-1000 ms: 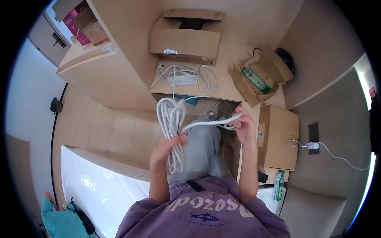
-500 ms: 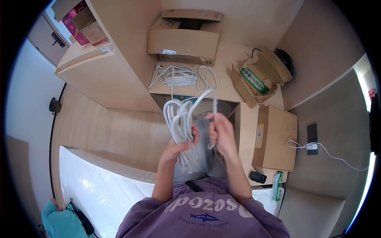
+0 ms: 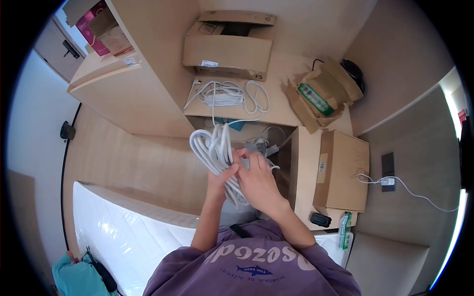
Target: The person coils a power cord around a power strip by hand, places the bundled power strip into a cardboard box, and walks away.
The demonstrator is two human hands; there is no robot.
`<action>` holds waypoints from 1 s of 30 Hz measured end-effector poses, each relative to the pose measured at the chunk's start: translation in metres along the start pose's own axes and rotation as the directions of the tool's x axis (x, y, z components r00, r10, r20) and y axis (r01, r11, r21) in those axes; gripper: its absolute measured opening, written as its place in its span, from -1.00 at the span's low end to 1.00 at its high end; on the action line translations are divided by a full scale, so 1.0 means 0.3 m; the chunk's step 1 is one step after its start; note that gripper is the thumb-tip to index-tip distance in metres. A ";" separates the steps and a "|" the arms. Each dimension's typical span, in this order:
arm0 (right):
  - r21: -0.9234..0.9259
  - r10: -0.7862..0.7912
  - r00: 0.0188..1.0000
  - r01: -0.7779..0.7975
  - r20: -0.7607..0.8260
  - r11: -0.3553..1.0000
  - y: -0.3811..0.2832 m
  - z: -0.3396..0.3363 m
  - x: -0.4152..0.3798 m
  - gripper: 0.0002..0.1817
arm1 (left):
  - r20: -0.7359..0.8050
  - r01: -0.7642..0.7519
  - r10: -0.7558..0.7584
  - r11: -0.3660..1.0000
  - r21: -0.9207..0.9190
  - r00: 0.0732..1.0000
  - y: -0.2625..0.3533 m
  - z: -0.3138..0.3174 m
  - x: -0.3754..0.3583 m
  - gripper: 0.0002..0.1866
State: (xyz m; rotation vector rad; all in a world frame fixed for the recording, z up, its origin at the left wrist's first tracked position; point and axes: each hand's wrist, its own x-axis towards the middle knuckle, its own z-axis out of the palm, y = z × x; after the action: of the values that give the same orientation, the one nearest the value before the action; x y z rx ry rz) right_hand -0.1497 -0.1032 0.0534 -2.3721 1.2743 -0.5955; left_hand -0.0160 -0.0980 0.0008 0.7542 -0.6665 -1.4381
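Note:
A thick coil of white cable (image 3: 210,150) hangs in front of my body, its loops fanned toward the desk. My left hand (image 3: 222,178) is closed round the lower part of the bundle, thumb across the loops. Pressed against the bundle's right side is my right hand (image 3: 257,180), its fingers bent over the cable; part of the grip is hidden. A short cable end (image 3: 274,167) sticks out beyond the right hand. On the desk lies a second, thinner white cable (image 3: 224,94) in loose loops with a plug, and a strand of it drops over the front edge.
Behind the loops stands a large cardboard box (image 3: 229,55). An opened carton (image 3: 306,111) holding a green package (image 3: 316,99) sits at the right. Another box (image 3: 340,172) and a black object (image 3: 321,219) are nearer. A plastic-wrapped mattress (image 3: 123,222) lies at left.
My right hand has moved left and down, bringing its cable strand from beside the coil onto it. The coil has tilted and shifted slightly left.

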 end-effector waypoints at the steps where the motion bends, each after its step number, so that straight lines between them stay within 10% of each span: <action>1: -0.018 -0.082 0.995 0.081 -0.061 0.997 0.007 0.003 -0.003 -0.38 | -0.012 -0.013 0.012 0.999 -0.040 1.000 -0.007 -0.017 -0.001 -0.46; 5: 0.538 -0.024 0.973 0.147 -0.228 0.830 0.012 0.041 -0.066 -0.40 | 0.054 0.021 0.005 0.876 -0.482 0.999 0.028 -0.053 0.004 -0.57; 9: 0.604 0.157 0.977 -0.038 -0.146 0.796 0.085 0.092 -0.139 -0.49 | 0.035 -0.051 0.096 0.760 -0.648 0.995 0.096 -0.051 0.002 -0.63; 17: 0.538 0.165 0.971 -0.046 -0.175 0.842 0.149 0.217 -0.101 -0.33 | 0.370 0.352 0.092 0.168 -0.921 0.924 0.057 0.015 -0.023 -0.65; 21: 0.418 -0.014 0.958 0.138 -0.285 0.898 0.203 0.263 -0.051 -0.09 | 0.553 0.488 -0.094 0.608 -0.626 0.828 0.097 0.035 -0.058 -0.63; 24: 0.817 0.088 0.991 0.034 -0.103 0.575 0.197 0.343 -0.049 -0.08 | 0.556 0.508 -0.352 0.848 -0.150 0.753 0.120 0.066 -0.085 -0.55; 27: 0.731 0.092 0.985 0.046 -0.147 0.681 0.218 0.392 -0.033 -0.46 | 0.502 0.372 -0.464 0.886 0.279 0.730 0.159 0.116 -0.130 -0.55; 28: 0.874 0.169 0.981 0.006 -0.101 0.486 0.222 0.381 -0.026 -0.58 | 0.498 0.302 -0.474 0.871 0.389 0.726 0.170 0.131 -0.140 -0.56; 29: 0.966 0.244 0.968 -0.012 -0.053 0.260 0.207 0.342 -0.010 -0.68 | 0.561 0.317 -0.444 0.895 0.312 0.699 0.185 0.139 -0.145 -0.58; 30: 0.895 0.156 0.954 0.175 -0.258 0.411 0.212 0.346 -0.018 -0.76 | 0.618 0.335 -0.406 0.912 0.236 0.673 0.201 0.137 -0.148 -0.61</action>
State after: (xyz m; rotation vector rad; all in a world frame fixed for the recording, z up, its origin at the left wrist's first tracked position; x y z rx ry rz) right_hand -0.1409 -0.1179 -0.0672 -1.3384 0.6730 -1.3065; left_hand -0.0133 -0.0568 0.0756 0.4515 -1.1879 -2.1009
